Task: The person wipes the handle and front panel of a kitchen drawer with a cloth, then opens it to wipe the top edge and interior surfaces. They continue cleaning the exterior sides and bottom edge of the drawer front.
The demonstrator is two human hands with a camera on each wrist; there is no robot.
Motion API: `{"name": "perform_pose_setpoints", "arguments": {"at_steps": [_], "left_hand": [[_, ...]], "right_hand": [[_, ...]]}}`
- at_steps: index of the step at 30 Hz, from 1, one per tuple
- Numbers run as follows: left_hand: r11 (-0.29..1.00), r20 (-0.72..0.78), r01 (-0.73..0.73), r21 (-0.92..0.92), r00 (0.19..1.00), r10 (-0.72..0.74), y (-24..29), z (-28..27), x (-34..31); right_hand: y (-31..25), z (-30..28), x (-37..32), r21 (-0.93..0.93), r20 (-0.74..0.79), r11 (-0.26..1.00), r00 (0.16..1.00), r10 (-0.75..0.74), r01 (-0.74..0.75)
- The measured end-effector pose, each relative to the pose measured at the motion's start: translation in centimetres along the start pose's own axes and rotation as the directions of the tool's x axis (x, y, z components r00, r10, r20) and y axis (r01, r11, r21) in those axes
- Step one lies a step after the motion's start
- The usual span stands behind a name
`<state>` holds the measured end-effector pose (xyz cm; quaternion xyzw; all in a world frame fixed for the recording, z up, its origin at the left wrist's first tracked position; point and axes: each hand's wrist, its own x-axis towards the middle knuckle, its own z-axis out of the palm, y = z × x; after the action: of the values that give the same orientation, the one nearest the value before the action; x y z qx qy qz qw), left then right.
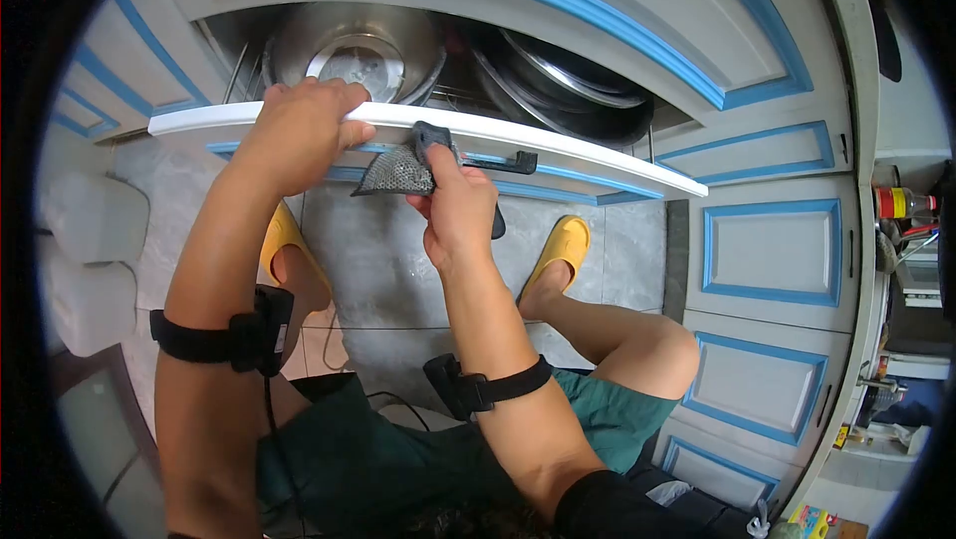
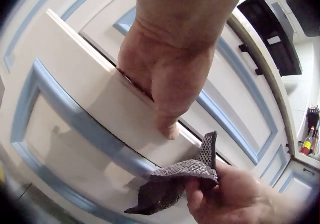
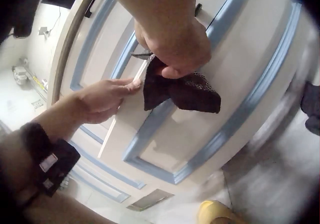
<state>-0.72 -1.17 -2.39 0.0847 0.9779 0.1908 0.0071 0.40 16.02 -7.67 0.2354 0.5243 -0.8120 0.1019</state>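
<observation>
There's the grey mesh cloth, bunched up and pressed against the white, blue-trimmed drawer front just below its top edge. The right hand has it, fingers and thumb pinched tight on the cloth's upper corner, the rest hanging in a loose fold. Just right of the cloth, a black handle runs along the drawer front, and the right hand sits over its left end.

Over to the left, the left hand clamps the drawer front's top edge, fingers curled over into the drawer and thumb down on the outer face. The two hands are close together, not touching.

Beyond that edge the drawer stands pulled out: a steel bowl just behind the left hand, and steel pans stacked on edge further right. More white-and-blue cabinet doors line the right side.

Nearer in, a yellow slipper rests on the grey tiled floor below the drawer, and a black strap wraps each forearm
</observation>
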Motion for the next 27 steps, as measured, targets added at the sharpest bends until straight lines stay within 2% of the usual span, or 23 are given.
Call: {"name": "perform_pose_setpoints", "arguments": {"at_steps": [10, 11, 14, 18, 22, 23, 26, 27], "left_hand": [[0.997, 0.108, 0.038, -0.072, 0.994, -0.030, -0.2, -1.0, 0.3], [0.998, 0.114, 0.014, -0.056, 0.994, -0.007, -0.3, -0.9, 0.4], [0.999, 0.125, -0.032, 0.003, 0.992, 0.031, -0.7, -1.0, 0.5], [0.999, 0.136, -0.019, 0.047, 0.991, 0.013, 0.0, -1.0, 0.4], [0.999, 0.091, 0.003, 0.054, 0.996, -0.008, 0.1, -0.9, 0.2], [0.999, 0.100, -0.001, 0.041, 0.995, -0.003, 0.2, -0.9, 0.2], [1.000, 0.116, -0.010, 0.017, 0.993, 0.008, 0.2, -1.2, 0.3], [1.000, 0.120, -0.005, 0.017, 0.993, 0.003, 0.2, -1.3, 0.2]], "right_hand": [[-0.6, -0.5, -0.9, 0.016, -0.139, 1.000, 0.990, 0.005, -0.002], [-0.4, -1.3, -1.0, -0.029, -0.102, 0.999, 0.994, 0.037, -0.040], [-0.8, -1.4, -1.8, 0.010, -0.041, 0.999, 0.999, 0.031, -0.031], [-1.1, 0.3, -1.1, -0.077, -0.094, 0.993, 0.992, 0.084, -0.092], [-1.0, 1.6, -0.9, -0.138, -0.155, 0.988, 0.986, 0.054, -0.076], [-1.1, 1.7, -1.0, -0.115, -0.175, 0.992, 0.984, 0.023, -0.044], [-1.3, 0.7, -0.3, 0.008, -0.210, 0.998, 0.976, 0.064, -0.064], [-1.1, 0.0, 0.0, -0.008, -0.172, 0.998, 0.983, 0.060, -0.062]]}}
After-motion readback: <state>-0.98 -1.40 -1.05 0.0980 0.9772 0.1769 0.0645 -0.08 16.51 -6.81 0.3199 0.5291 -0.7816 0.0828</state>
